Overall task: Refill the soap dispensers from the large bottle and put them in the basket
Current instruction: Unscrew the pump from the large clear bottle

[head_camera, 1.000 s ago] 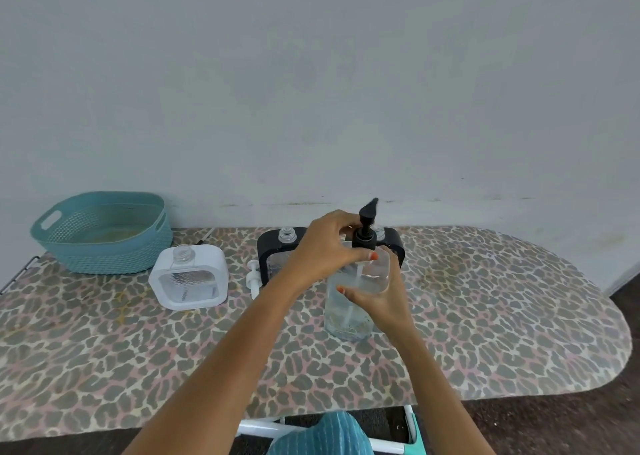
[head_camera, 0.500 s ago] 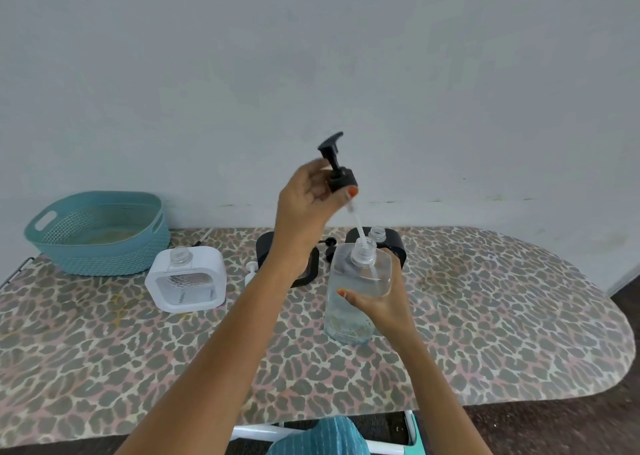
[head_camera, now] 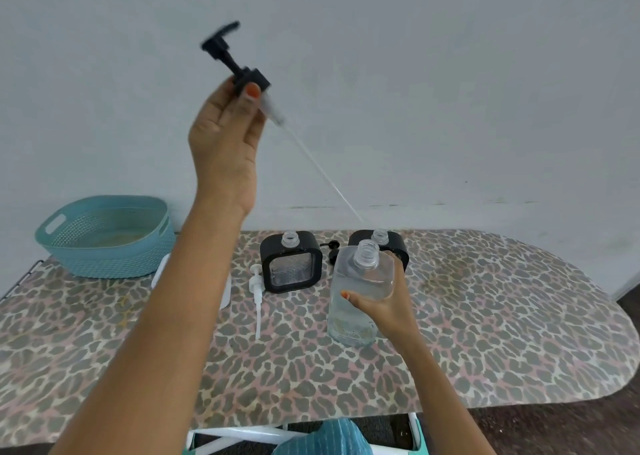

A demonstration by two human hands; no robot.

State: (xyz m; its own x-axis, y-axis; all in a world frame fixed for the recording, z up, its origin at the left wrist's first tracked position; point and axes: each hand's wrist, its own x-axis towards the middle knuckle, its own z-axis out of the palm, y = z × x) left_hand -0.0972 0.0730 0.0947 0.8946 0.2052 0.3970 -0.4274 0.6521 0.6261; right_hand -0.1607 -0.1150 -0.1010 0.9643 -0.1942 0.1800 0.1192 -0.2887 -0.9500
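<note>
High in the upper left of the frame, my left hand [head_camera: 225, 136] pinches the black pump [head_camera: 242, 70], its tube dangling. My right hand [head_camera: 384, 302] wraps the large bottle [head_camera: 360, 295] at centre. Drips could fall; the open bottle might tip toward the black dispenser [head_camera: 291, 264]. Basket [head_camera: 104, 247] sits far left.

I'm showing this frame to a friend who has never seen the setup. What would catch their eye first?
First the left hand, raised high against the wall, holding a black pump whose long clear tube slants down to the right. Next the right hand gripping the large clear bottle, neck open, at the centre of the leopard-print board. Behind it stand two black dispensers, and a teal basket sits far left.
</note>
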